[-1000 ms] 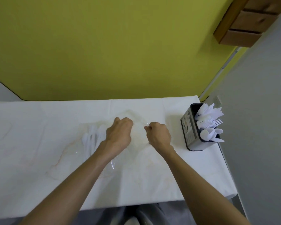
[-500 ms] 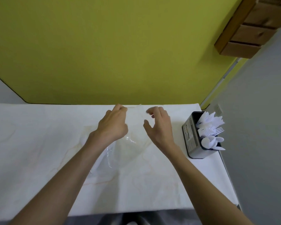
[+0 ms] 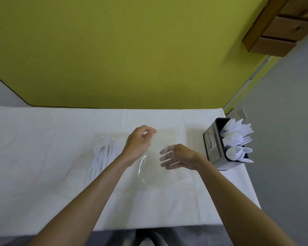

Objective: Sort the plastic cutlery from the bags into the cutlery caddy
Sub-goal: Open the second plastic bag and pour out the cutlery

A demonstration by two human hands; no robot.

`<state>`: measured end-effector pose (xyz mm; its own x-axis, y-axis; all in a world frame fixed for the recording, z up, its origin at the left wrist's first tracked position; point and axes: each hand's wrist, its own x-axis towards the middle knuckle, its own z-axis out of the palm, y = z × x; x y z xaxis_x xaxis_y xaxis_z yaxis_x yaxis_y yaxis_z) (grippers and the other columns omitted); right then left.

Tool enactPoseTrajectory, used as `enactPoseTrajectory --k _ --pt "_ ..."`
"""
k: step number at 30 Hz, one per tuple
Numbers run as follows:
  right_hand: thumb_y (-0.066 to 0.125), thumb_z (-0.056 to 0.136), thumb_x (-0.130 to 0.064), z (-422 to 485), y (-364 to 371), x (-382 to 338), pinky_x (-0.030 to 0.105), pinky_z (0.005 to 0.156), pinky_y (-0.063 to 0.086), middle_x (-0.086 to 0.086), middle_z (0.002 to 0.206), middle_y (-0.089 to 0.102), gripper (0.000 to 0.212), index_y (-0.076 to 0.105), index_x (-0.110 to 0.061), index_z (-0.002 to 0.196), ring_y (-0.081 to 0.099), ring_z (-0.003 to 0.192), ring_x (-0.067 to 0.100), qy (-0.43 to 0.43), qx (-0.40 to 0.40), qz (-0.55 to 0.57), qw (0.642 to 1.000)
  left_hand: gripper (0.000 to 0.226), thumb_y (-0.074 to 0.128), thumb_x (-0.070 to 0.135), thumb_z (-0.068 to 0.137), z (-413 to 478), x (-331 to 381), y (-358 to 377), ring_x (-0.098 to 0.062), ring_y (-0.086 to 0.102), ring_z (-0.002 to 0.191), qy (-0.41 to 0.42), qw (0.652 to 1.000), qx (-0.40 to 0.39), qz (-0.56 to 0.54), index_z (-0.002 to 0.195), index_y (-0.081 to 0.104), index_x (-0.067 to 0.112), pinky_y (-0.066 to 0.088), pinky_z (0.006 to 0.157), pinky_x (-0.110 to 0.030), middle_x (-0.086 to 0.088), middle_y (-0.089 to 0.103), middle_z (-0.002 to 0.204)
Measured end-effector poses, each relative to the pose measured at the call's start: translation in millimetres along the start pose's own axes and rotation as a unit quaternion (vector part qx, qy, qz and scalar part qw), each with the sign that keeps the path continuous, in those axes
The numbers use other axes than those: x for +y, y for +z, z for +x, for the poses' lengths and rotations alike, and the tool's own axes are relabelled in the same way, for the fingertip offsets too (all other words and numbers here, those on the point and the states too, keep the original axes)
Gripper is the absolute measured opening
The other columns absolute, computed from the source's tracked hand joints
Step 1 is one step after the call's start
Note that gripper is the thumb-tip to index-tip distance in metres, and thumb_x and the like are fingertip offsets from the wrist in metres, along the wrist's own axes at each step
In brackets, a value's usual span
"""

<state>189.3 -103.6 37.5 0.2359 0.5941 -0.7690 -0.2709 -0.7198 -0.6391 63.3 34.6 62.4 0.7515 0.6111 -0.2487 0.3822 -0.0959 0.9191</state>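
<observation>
A clear, empty-looking plastic bag [image 3: 149, 171] hangs over the middle of the white table [image 3: 43, 192]. My left hand [image 3: 138, 145] pinches its top edge with curled fingers. My right hand [image 3: 180, 155] is lower and to the right, its straight, spread fingers pointing left and showing pale through the film. A second clear bag of white plastic cutlery [image 3: 103, 153] lies flat to the left of my left forearm. The dark cutlery caddy [image 3: 212, 144] stands at the table's right edge, holding white forks, spoons and knives [image 3: 236, 144].
A yellow-green wall runs along the table's far edge. A wooden shelf unit [image 3: 283, 27] hangs at the upper right. The caddy sits close to the right edge, with a grey wall beyond it. A white cloth covers the table.
My hands have moved apart. The right hand dropped from the bag's top edge and now shows through the film with fingers spread. The left hand keeps pinching the bag. The camera view shifted slightly.
</observation>
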Motion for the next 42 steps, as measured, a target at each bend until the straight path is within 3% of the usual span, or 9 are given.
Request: enactPoseTrajectory --k 4,9,17,23,27,29,33,39,42 --pt "0.032 0.107 -0.035 12.4 -4.7 29.4 0.045 0.095 0.051 0.019 0.105 0.071 0.045 0.055 -0.002 0.126 0.069 0.096 0.034 0.064 -0.040 0.232 0.970 0.027 0.046 0.010 0.096 10.1 -95.7 -41.5 -0.037 0.045 0.124 -0.231 0.918 0.238 0.219 0.121 0.055 0.004 0.038 0.103 -0.044 -0.021 0.050 0.134" --pt "0.039 0.105 -0.038 22.9 -6.7 45.5 0.044 0.089 0.056 0.010 0.065 0.059 0.048 0.059 0.001 0.123 0.071 0.083 0.032 0.074 -0.037 0.253 0.964 0.046 0.038 0.028 0.102 -6.2 -150.8 -73.2 -0.044 0.043 0.124 -0.408 0.855 0.238 0.216 0.129 0.039 -0.009 0.035 0.104 -0.050 -0.030 0.044 0.134" --pt "0.051 0.092 0.012 33.4 -2.6 67.4 0.033 0.072 0.062 0.029 0.108 0.062 0.026 0.057 0.011 0.117 0.072 0.087 0.041 0.071 -0.064 0.344 0.934 0.026 0.038 0.024 0.089 -17.6 -87.7 -75.8 -0.034 0.051 0.071 -0.242 0.910 0.248 0.226 0.076 0.047 0.004 0.036 0.061 -0.034 -0.016 0.056 0.078" --pt "0.069 0.088 -0.024 36.5 0.9 73.1 0.010 0.051 0.053 0.016 0.127 0.066 0.048 0.059 0.004 0.126 0.070 0.103 0.017 0.101 -0.068 0.310 0.943 0.024 0.041 0.032 0.087 -41.3 -16.3 -51.7 -0.031 0.060 0.068 -0.052 0.940 0.243 0.233 0.068 0.036 0.018 0.035 0.052 -0.035 -0.004 0.058 0.064" --pt "0.058 0.091 -0.046 39.2 -0.1 75.6 0.007 0.041 0.040 -0.001 0.126 0.068 0.055 0.059 -0.007 0.130 0.057 0.056 -0.002 0.083 -0.040 0.236 0.967 0.030 0.043 0.042 0.076 -52.0 9.7 -42.9 -0.034 0.057 0.066 0.037 0.963 0.232 0.132 0.069 0.036 0.014 0.046 0.056 -0.049 -0.011 0.069 0.076" --pt "0.055 0.092 -0.048 42.1 1.0 77.6 0.009 0.045 0.043 -0.003 0.115 0.069 0.061 0.056 -0.004 0.135 0.060 0.056 -0.001 0.070 -0.047 0.245 0.966 0.038 0.054 0.047 0.076 -50.2 15.7 -41.6 -0.033 0.055 0.066 0.030 0.963 0.249 0.097 0.069 0.042 0.011 0.046 0.058 -0.044 -0.011 0.068 0.072" --pt "0.062 0.093 -0.040 40.8 5.6 77.9 0.030 0.096 0.053 0.016 0.131 0.061 0.063 0.051 0.003 0.138 0.061 0.120 0.027 0.036 -0.101 0.281 0.954 0.018 0.063 0.047 0.084 -36.4 11.3 -43.8 -0.005 0.061 0.079 -0.037 0.973 0.145 0.178 0.084 0.065 0.029 0.045 0.067 -0.026 0.011 0.071 0.080" --pt "0.069 0.088 -0.029 44.1 14.6 79.5 0.036 0.105 0.048 0.021 0.134 0.060 0.058 0.055 0.007 0.132 0.059 0.124 0.030 0.000 -0.118 0.325 0.938 0.026 0.040 0.036 0.100 -38.8 20.7 -40.2 0.000 0.056 0.093 -0.065 0.989 -0.008 0.132 0.087 0.060 0.027 0.040 0.078 -0.016 0.017 0.063 0.096" --pt "0.062 0.094 -0.026 40.7 19.1 75.1 0.032 0.095 0.053 0.015 0.127 0.064 0.047 0.057 0.004 0.130 0.063 0.118 0.026 -0.023 -0.117 0.323 0.939 0.035 0.035 0.037 0.102 -37.0 27.4 -38.3 -0.004 0.066 0.074 -0.131 0.989 -0.024 -0.070 0.083 0.054 0.015 0.049 0.068 -0.021 0.006 0.066 0.082"
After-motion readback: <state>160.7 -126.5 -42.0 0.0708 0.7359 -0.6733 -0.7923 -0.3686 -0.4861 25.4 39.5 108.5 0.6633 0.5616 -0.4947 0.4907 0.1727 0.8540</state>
